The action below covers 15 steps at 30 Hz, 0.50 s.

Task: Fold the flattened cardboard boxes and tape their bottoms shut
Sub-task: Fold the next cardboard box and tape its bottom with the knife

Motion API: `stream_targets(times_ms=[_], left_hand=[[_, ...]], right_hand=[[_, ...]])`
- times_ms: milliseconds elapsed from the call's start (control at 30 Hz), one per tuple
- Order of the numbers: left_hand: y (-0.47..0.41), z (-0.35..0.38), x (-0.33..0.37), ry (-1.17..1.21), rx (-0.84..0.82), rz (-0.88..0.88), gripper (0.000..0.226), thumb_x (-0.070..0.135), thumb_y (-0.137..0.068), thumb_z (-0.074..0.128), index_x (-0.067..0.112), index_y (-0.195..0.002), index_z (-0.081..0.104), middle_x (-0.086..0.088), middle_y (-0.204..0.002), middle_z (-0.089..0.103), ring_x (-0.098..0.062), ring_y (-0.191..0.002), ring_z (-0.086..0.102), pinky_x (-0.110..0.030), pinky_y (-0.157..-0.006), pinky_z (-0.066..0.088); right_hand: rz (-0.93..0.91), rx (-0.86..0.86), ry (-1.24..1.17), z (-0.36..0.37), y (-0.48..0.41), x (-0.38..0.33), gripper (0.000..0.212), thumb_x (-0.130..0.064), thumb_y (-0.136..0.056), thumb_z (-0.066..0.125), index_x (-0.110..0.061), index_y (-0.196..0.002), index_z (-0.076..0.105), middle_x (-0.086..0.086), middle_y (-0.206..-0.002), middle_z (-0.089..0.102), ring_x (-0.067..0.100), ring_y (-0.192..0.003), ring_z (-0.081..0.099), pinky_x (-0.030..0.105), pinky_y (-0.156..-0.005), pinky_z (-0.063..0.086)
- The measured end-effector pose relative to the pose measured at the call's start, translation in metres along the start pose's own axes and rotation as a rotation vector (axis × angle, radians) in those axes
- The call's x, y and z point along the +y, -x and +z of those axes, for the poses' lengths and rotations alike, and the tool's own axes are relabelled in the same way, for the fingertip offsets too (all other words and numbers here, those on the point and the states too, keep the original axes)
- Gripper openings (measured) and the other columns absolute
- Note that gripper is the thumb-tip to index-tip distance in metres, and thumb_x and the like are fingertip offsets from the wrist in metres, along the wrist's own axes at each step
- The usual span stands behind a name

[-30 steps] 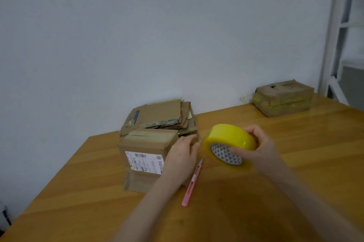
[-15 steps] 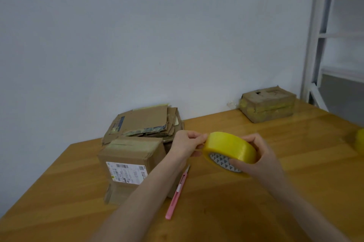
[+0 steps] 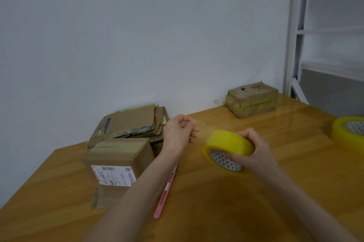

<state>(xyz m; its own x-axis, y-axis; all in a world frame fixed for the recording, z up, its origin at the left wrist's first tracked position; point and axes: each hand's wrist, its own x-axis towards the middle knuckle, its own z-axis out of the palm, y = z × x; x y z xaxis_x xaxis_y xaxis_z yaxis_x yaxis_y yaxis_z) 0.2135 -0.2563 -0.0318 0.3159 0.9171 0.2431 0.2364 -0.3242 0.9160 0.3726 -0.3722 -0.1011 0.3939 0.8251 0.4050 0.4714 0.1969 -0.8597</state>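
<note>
We find the job barely under way: the right hand (image 3: 254, 153) is wrapped around a yellow tape roll (image 3: 229, 143) held just above the wooden table (image 3: 216, 212). The left hand (image 3: 180, 131), fingers curled and thumb against forefinger, appears to pinch the tape end (image 3: 203, 129), which is only a faint sheen between hand and roll. A folded box (image 3: 118, 163) bearing a shipping label stands left of the left forearm with its upper flaps closed. We judge that fresh tape has not yet been laid on it. Directly behind it, against the wall, the stack of flattened boxes (image 3: 130, 123) waits to be folded. Well apart, by the far right corner, a taped box (image 3: 253, 99) banded in yellow looks finished. A pink cutter (image 3: 167, 188) lies beside the left forearm, and a second roll (image 3: 349, 131) sits at the table's right edge.
</note>
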Motion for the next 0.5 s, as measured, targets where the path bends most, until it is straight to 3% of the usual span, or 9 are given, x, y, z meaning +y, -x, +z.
stream_targets(times_ms=[33, 133, 233, 367, 433, 500], left_hand=[[0.001, -0.001, 0.0, 0.017, -0.014, -0.007, 0.006, 0.007, -0.093, 0.056, 0.008, -0.096, 0.061, -0.007, -0.07, 0.066, -0.005, -0.047, 0.058, -0.018, -0.046, 0.047], [0.004, -0.007, -0.003, 0.049, -0.053, -0.018, 0.04, 0.005, -0.089, 0.062, 0.031, -0.114, 0.045, -0.012, -0.072, 0.069, -0.014, -0.055, 0.063, -0.023, -0.05, 0.05], [0.007, -0.012, 0.001, -0.051, -0.105, 0.048, 0.019, 0.005, -0.094, 0.055, 0.019, -0.105, 0.061, -0.013, -0.077, 0.068, -0.012, -0.057, 0.062, -0.022, -0.05, 0.051], [0.013, -0.015, 0.0, -0.168, -0.209, 0.02, 0.023, 0.009, -0.087, 0.065, 0.013, -0.11, 0.07, -0.011, -0.084, 0.068, -0.017, -0.062, 0.062, -0.029, -0.064, 0.058], [0.015, -0.017, 0.0, -0.218, -0.225, 0.023, 0.022, 0.01, -0.085, 0.068, 0.013, -0.106, 0.071, -0.008, -0.081, 0.067, -0.014, -0.057, 0.059, -0.022, -0.059, 0.056], [0.015, -0.016, -0.001, -0.316, -0.208, 0.101, 0.01, 0.011, -0.087, 0.066, 0.017, -0.091, 0.073, -0.001, -0.073, 0.063, -0.008, -0.058, 0.055, -0.02, -0.055, 0.05]], right_hand=[[0.003, 0.0, 0.011, 0.0, 0.001, -0.001, 0.042, -0.017, -0.066, 0.084, -0.025, -0.091, 0.052, -0.007, -0.091, 0.057, 0.012, -0.085, 0.058, 0.042, -0.066, 0.053], [0.007, -0.01, 0.028, 0.0, 0.003, -0.004, 0.043, -0.018, -0.064, 0.085, -0.03, -0.088, 0.051, -0.011, -0.09, 0.057, 0.009, -0.083, 0.057, 0.042, -0.066, 0.054], [0.015, -0.02, 0.014, -0.002, 0.007, -0.007, 0.041, -0.018, -0.065, 0.085, -0.027, -0.087, 0.051, -0.008, -0.09, 0.057, 0.011, -0.083, 0.057, 0.043, -0.067, 0.053], [-0.005, -0.008, 0.052, -0.005, 0.011, -0.012, 0.042, -0.019, -0.065, 0.084, -0.029, -0.086, 0.049, -0.009, -0.089, 0.056, 0.007, -0.082, 0.055, 0.036, -0.064, 0.051], [-0.02, -0.015, 0.071, -0.005, 0.014, -0.015, 0.043, -0.02, -0.065, 0.084, -0.03, -0.086, 0.049, -0.01, -0.089, 0.055, 0.005, -0.08, 0.054, 0.031, -0.062, 0.048], [-0.026, -0.024, 0.094, -0.006, 0.017, -0.018, 0.043, -0.021, -0.065, 0.084, -0.03, -0.088, 0.049, -0.01, -0.09, 0.056, 0.006, -0.081, 0.053, 0.032, -0.063, 0.049]])
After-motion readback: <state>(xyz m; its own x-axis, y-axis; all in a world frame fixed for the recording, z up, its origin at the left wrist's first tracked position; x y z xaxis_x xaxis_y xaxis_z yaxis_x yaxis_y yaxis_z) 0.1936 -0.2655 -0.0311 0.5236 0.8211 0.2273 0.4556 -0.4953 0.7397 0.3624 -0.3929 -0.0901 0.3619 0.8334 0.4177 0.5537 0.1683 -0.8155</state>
